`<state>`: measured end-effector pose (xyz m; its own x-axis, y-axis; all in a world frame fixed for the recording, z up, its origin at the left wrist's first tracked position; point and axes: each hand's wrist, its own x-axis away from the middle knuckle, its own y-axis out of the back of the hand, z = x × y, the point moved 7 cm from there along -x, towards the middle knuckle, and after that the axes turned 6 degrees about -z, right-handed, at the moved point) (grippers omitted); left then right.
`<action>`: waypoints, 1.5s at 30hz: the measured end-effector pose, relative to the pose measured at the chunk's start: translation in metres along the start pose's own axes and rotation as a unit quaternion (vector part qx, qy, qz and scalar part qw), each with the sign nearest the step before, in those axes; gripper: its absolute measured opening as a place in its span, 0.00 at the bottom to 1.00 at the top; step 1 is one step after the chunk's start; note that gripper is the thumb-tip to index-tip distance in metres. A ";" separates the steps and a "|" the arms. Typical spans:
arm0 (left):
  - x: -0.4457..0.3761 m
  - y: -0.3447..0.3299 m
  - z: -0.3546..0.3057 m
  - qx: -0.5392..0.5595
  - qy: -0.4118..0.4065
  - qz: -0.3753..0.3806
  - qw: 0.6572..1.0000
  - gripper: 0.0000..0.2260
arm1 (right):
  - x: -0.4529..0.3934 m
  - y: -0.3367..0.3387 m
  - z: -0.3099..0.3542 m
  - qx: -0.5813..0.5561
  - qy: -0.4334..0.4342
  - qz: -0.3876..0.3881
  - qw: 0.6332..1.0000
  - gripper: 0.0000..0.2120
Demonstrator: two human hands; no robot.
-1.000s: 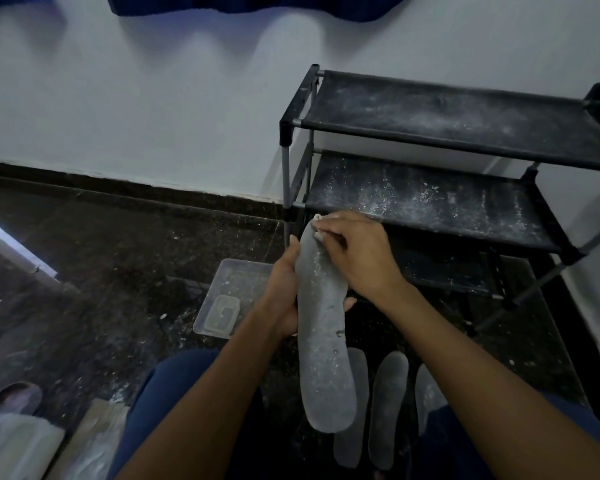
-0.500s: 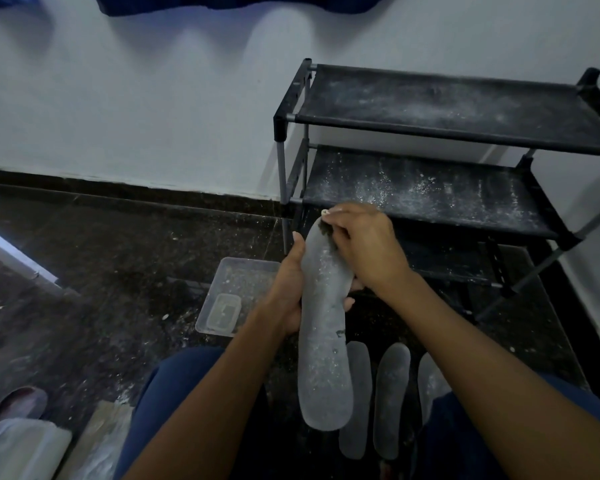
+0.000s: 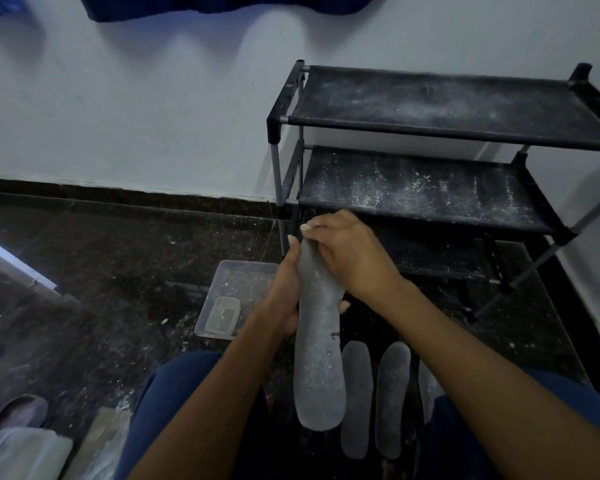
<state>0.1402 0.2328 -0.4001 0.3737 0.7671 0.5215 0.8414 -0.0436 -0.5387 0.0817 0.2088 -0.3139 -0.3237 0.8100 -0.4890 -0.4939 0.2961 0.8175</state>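
Note:
A long grey shoe insole (image 3: 319,368), speckled with white powder, stands nearly upright in front of me. My left hand (image 3: 286,292) grips it from behind at its middle, the thumb up along its left edge. My right hand (image 3: 347,251) lies over the insole's top end with its fingers curled on it. Whether something small sits under those fingers is hidden. Three more grey insoles (image 3: 355,398) lie side by side on the floor between my knees.
A clear plastic tub (image 3: 243,271) with a smaller box (image 3: 223,314) inside sits on the dark speckled floor to the left. A black, powder-dusted shoe rack (image 3: 447,133) stands against the white wall at right. A shoe (image 3: 21,412) and a plastic bag (image 3: 18,455) lie bottom left.
My right hand has slid a little down and across the insole's top end, covering more of it. The left hand keeps the same hold.

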 end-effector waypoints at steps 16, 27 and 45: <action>-0.004 0.000 0.003 -0.039 -0.005 -0.003 0.999 0.32 | 0.000 0.012 -0.016 0.022 -0.062 -0.027 0.997 0.15; -0.002 0.001 0.000 0.001 0.001 -0.017 1.000 0.34 | 0.007 0.007 -0.014 -0.059 -0.064 -0.072 0.994 0.10; 0.000 -0.001 -0.010 0.032 -0.046 -0.031 0.998 0.45 | 0.009 -0.002 0.007 -0.018 0.001 -0.017 1.000 0.15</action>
<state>0.1438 0.2266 -0.3928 0.2822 0.8228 0.4933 0.8339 0.0438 -0.5502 0.0860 0.2191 -0.3178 -0.3083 0.7981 -0.5177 -0.5332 0.3057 0.7888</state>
